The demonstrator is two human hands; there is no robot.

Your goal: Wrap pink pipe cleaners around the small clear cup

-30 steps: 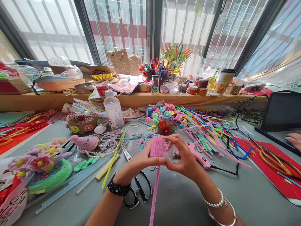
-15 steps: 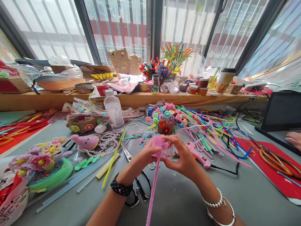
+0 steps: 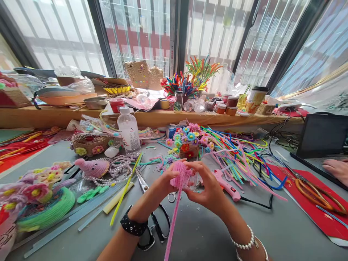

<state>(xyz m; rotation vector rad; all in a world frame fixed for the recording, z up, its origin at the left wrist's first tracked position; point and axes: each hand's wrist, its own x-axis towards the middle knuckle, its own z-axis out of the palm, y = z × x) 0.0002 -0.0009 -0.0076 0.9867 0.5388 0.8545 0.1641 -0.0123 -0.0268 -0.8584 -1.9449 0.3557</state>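
Note:
My left hand and my right hand meet above the grey table, both pinched on a pink pipe-cleaner piece. The piece is a tightly wound pink block, with a clear plastic bit showing at its right side. A long pink tail hangs from it down towards the lower edge of the view. A black dotted band sits on my left wrist, and silver and bead bracelets on my right.
Black-handled scissors lie under my left wrist, and a pink glue gun lies beside my right hand. Loose coloured pipe cleaners, a flower basket, a water bottle and pearls lie beyond. Another person's hand rests at a laptop, right.
The view shifted a little, so the hands sit lower. My fingers have turned the pink piece, and its hanging tail swung slightly leftward.

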